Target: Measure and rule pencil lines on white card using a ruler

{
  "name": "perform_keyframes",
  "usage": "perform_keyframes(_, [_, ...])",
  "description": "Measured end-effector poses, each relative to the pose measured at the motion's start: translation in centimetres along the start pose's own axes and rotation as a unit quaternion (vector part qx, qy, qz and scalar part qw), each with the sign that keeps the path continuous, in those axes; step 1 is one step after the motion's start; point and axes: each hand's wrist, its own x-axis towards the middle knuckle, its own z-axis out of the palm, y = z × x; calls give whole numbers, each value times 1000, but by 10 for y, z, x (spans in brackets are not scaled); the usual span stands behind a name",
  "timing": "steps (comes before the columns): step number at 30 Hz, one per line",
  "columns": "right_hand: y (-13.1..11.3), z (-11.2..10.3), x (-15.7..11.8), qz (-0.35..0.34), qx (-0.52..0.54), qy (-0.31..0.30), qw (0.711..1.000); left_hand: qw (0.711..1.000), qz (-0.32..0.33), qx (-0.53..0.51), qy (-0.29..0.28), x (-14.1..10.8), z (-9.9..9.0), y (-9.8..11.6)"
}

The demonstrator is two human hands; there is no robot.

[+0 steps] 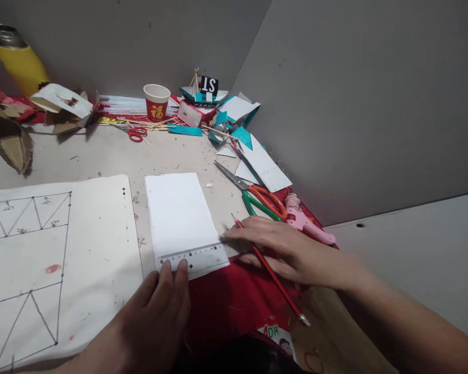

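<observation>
A white rectangular piece of card lies on the table, and a clear plastic ruler crosses its near end. The fingertips of my left hand press the ruler's left part down onto the card. My right hand holds a red pencil between its fingers, the point facing up and left and the other end toward me. Its fingertips, slightly blurred, are at the ruler's right end by the card's edge. Whether they touch the ruler I cannot tell.
On the left lies a sheet with drawn truss lines. Orange-and-green-handled scissors and a pink glue gun sit by the right wall. Toward the back are red scissors, a paper cup, card scraps and a yellow bottle.
</observation>
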Motion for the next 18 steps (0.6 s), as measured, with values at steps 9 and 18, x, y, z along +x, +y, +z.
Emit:
perform_keyframes(9, [-4, 13, 19, 101, 230, 109, 962, 999, -28, -40, 13, 11, -6, -6])
perform_keyframes(18, [16, 33, 30, 217, 320, 104, 916, 999, -25, -41, 10, 16, -7, -8])
